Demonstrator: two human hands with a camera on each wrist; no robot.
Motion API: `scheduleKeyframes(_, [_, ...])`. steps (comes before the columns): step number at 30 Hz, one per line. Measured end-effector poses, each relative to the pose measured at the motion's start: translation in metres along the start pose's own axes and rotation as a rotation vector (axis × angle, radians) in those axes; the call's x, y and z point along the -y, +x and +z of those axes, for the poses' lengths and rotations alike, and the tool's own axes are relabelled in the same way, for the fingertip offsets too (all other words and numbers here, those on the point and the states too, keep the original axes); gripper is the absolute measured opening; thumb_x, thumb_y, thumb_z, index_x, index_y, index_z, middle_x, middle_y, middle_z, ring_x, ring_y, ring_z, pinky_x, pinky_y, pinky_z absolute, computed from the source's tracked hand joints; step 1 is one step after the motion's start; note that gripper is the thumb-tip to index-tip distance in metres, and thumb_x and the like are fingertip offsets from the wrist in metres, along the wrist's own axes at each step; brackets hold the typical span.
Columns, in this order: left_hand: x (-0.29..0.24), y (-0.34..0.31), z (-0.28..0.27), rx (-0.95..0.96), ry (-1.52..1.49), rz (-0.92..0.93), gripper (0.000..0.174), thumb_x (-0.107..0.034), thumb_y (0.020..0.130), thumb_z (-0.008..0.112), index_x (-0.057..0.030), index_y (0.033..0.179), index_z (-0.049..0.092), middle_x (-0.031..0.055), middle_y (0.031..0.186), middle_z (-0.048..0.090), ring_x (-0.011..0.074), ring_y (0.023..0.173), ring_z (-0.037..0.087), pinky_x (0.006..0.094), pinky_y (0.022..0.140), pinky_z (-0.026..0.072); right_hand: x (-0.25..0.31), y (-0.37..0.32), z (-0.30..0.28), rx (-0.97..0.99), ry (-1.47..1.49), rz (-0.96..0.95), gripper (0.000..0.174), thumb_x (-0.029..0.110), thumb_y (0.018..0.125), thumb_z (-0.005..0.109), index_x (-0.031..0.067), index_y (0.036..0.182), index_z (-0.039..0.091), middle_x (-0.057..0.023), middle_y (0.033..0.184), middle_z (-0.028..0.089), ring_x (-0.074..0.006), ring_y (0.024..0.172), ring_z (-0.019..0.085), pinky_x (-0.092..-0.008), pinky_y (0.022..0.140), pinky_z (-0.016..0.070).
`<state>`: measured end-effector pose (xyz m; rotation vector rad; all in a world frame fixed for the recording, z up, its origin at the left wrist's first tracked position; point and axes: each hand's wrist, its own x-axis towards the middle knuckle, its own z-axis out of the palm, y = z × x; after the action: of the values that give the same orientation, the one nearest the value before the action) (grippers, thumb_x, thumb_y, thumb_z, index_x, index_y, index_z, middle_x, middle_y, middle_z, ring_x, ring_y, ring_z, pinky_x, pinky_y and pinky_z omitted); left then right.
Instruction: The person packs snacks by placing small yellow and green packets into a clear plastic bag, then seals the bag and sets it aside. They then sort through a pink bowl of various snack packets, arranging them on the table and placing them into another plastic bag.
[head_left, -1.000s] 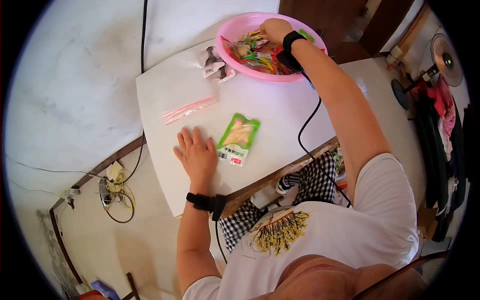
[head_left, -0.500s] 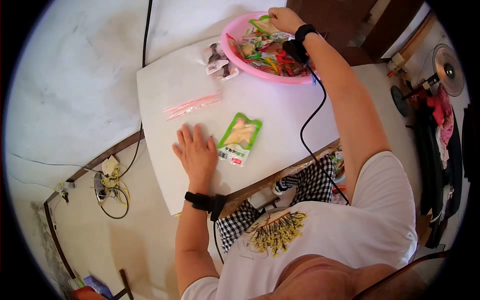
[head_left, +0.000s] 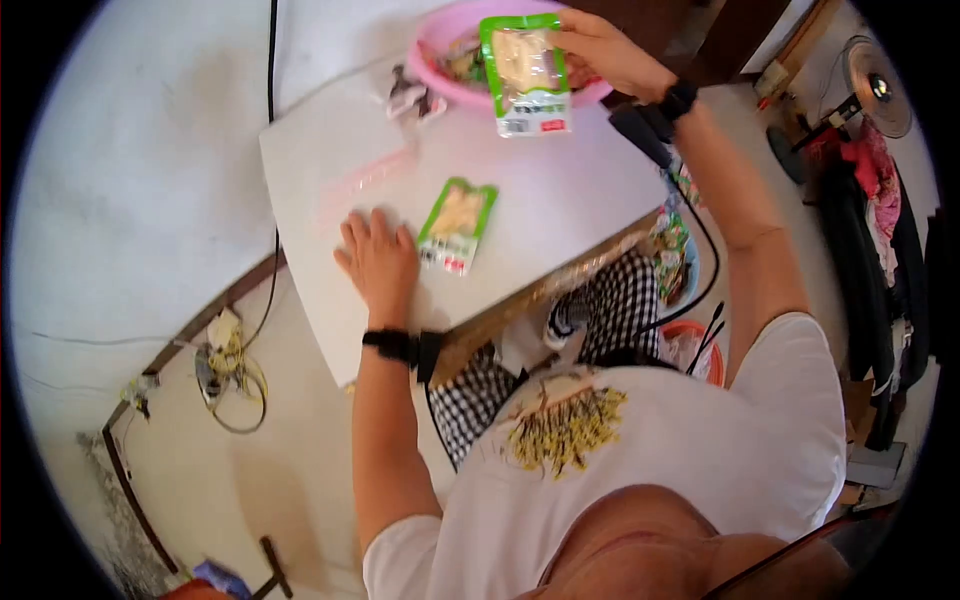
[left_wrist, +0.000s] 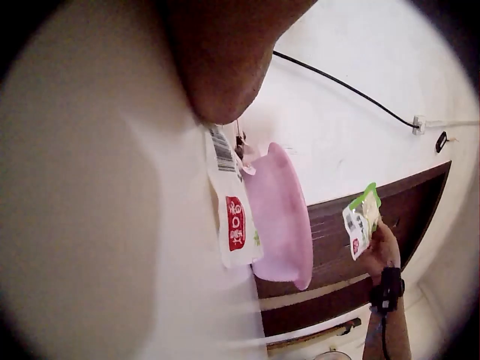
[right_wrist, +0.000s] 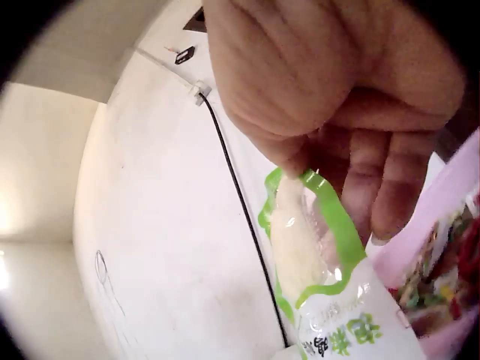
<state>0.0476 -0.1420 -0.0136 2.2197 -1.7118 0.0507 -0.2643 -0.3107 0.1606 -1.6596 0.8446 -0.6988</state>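
Note:
My right hand [head_left: 615,55] pinches the top edge of a green-and-white snack pouch [head_left: 527,75], pale food showing through its clear window. In the head view this pouch overlaps the pink basin [head_left: 462,96], which holds many colourful packets. The right wrist view shows the pouch [right_wrist: 315,247] hanging from thumb and fingers. My left hand [head_left: 382,265] rests palm down on the white table [head_left: 560,200], fingers spread. Just right of it lies a second, similar pouch [head_left: 458,222], its red label [left_wrist: 236,223] plain in the left wrist view.
A clear zip bag [head_left: 365,185] with a pink seal lies beyond my left hand. Packs of dark food [head_left: 412,98] lie beside the basin. Below the table's right side stand a blue tub [head_left: 690,278] and an orange tub [head_left: 712,365]. A black cable hangs from my right wrist.
My right hand, down among the packets a second ago, has drawn the pouch up out of the basin and toward me. My left hand stays on the table; the head view has shifted.

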Motion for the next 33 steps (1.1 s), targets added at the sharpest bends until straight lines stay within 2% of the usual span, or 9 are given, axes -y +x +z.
scheduleKeyframes(1, [0.001,-0.003,0.0,0.021,0.009,-0.003,0.048,-0.033,0.09,0.052,-0.0082,0.131,0.051,0.0193,0.145,0.039,0.0361,0.137,0.031,0.0602,0.105,0.0247,-0.01,-0.015,0.019,-0.137,-0.068,0.056,0.02,0.027,0.097,0.054,0.0085,0.103,0.056,0.0011,0.084,0.061,-0.0056,0.062,0.059,-0.0208,0.054,0.0497])
scheduleKeyframes(7, [0.003,-0.002,0.004,-0.024,0.026,0.008,0.046,-0.033,0.088,0.054,-0.0091,0.127,0.053,0.0182,0.143,0.041,0.0339,0.134,0.034,0.0609,0.104,0.0261,-0.103,-0.054,0.064,-0.009,0.178,0.433,0.026,0.027,0.098,0.053,0.009,0.116,0.053,-0.0016,0.088,0.063,-0.0086,0.059,0.06,-0.0229,0.056,0.0509])
scheduleKeyframes(10, [0.001,-0.003,0.0,0.008,0.019,-0.004,0.045,-0.033,0.088,0.055,-0.0097,0.127,0.053,0.0176,0.143,0.041,0.0337,0.134,0.034,0.061,0.104,0.0262,-0.15,-0.053,0.072,-0.008,0.037,0.529,0.035,0.028,0.092,0.059,0.0046,0.117,0.056,-0.0043,0.084,0.064,-0.0164,0.065,0.064,-0.0269,0.058,0.0519])
scheduleKeyframes(14, [0.002,0.0,0.005,0.002,0.023,-0.007,0.044,-0.032,0.088,0.055,-0.0101,0.126,0.054,0.0172,0.143,0.041,0.0341,0.134,0.034,0.0611,0.104,0.0249,-0.15,-0.067,0.095,-0.219,-0.678,0.024,0.046,0.028,0.083,0.064,0.0028,0.121,0.054,-0.0149,0.099,0.061,-0.0309,0.092,0.061,-0.0393,0.078,0.0503])
scheduleKeyframes(16, [0.004,-0.001,0.012,-0.031,0.026,-0.003,0.044,-0.033,0.09,0.053,-0.0103,0.128,0.053,0.017,0.144,0.04,0.0343,0.136,0.033,0.0607,0.106,0.0229,-0.138,-0.074,0.108,-0.222,-0.966,-0.218,0.053,0.028,0.079,0.067,0.0024,0.123,0.053,-0.0197,0.109,0.057,-0.0367,0.106,0.054,-0.0444,0.089,0.046])
scheduleKeyframes(17, [0.005,-0.001,0.015,-0.046,0.029,-0.003,0.045,-0.033,0.09,0.052,-0.0105,0.129,0.053,0.0169,0.145,0.04,0.0344,0.137,0.032,0.0605,0.106,0.022,-0.123,-0.078,0.111,-0.045,-0.871,-0.128,0.059,0.027,0.073,0.071,0.0058,0.125,0.052,-0.0229,0.122,0.046,-0.0383,0.114,0.047,-0.0437,0.097,0.0415])
scheduleKeyframes(20, [0.008,0.0,0.017,0.001,-0.024,-0.043,0.047,-0.035,0.093,0.048,-0.0117,0.133,0.051,0.0157,0.146,0.039,0.0329,0.138,0.031,0.0591,0.109,0.0186,-0.121,-0.076,0.129,0.101,-0.889,-0.257,0.055,0.024,0.074,0.07,0.0066,0.124,0.054,-0.0226,0.123,0.047,-0.0393,0.113,0.048,-0.0444,0.096,0.0425])
scheduleKeyframes(28, [0.023,-0.002,0.017,-0.04,-0.267,0.024,0.05,-0.042,0.091,0.051,-0.0163,0.133,0.054,0.0155,0.144,0.043,0.03,0.137,0.034,0.0577,0.111,0.0142,-0.126,-0.021,0.177,0.123,-0.818,-0.336,0.044,0.019,0.074,0.069,0.0038,0.114,0.057,-0.0211,0.117,0.049,-0.0374,0.11,0.05,-0.0452,0.091,0.0444])
scheduleKeyframes(33, [0.024,-0.004,0.019,-0.049,-0.209,0.052,0.046,-0.042,0.093,0.049,-0.0147,0.129,0.057,0.0125,0.141,0.047,0.0278,0.134,0.039,0.0556,0.109,0.0194,-0.089,0.007,0.146,0.142,-0.715,-0.474,0.03,0.028,0.079,0.063,0.0071,0.101,0.064,-0.0151,0.098,0.061,-0.0327,0.091,0.061,-0.044,0.081,0.0479])
